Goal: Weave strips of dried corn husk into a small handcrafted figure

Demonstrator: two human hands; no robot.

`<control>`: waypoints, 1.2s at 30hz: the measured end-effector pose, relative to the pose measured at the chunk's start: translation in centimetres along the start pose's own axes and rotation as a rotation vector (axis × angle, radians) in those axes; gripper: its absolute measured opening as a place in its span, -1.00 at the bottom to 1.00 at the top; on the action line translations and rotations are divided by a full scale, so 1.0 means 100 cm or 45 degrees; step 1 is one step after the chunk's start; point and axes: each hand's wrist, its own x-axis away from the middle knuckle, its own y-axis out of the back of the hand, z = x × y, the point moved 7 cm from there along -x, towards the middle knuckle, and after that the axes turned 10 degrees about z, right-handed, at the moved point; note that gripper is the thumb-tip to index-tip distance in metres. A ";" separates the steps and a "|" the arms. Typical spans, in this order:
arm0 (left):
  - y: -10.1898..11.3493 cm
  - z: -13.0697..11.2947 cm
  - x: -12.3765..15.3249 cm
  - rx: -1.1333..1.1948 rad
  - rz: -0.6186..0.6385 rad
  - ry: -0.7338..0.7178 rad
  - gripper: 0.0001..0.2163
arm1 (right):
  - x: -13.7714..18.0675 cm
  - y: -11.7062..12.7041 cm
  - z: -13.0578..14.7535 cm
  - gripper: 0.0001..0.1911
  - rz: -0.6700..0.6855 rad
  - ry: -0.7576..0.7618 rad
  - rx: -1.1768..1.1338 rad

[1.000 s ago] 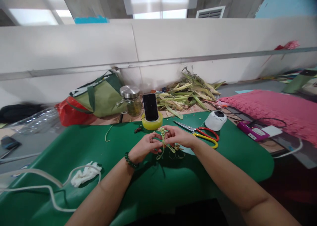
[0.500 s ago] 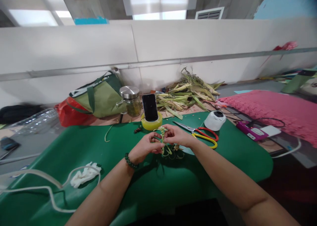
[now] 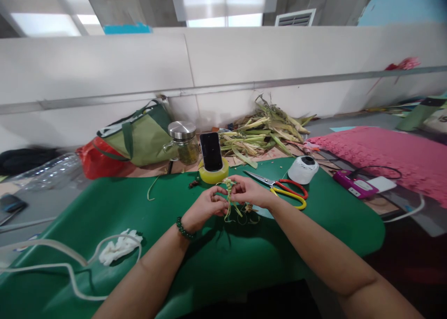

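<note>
Between my two hands is a small braid of pale green husk strips (image 3: 228, 188), held upright above the green mat, with loose strip ends hanging below it. My left hand (image 3: 210, 203), a dark green bead bracelet (image 3: 185, 228) at its wrist, has thumb and fingers closed at the braid's left side. On the other side my right hand (image 3: 248, 191) pinches the braid near its upper part. Scissors (image 3: 279, 186) with one red and one yellow handle lie just beyond my right hand. Under the hands, thin curled strips (image 3: 249, 220) rest on the mat.
A phone (image 3: 211, 151) leans at a yellow tape roll (image 3: 213, 173). Behind lie a heap of corn husks (image 3: 268, 128) and a glass jar (image 3: 185, 144). A white thread spool (image 3: 303, 170) stands right; white tissue (image 3: 120, 247) and a pale cable (image 3: 73, 277) lie left on the green mat (image 3: 167, 193).
My left fingers have shifted slightly, and the thumb sits a little closer in to the strips. The hanging ends have moved a bit. My right hand stays in place.
</note>
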 end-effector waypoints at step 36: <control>0.009 -0.007 0.004 -0.258 0.202 0.030 -0.73 | 0.006 -0.001 -0.001 -0.20 0.125 -0.122 -0.082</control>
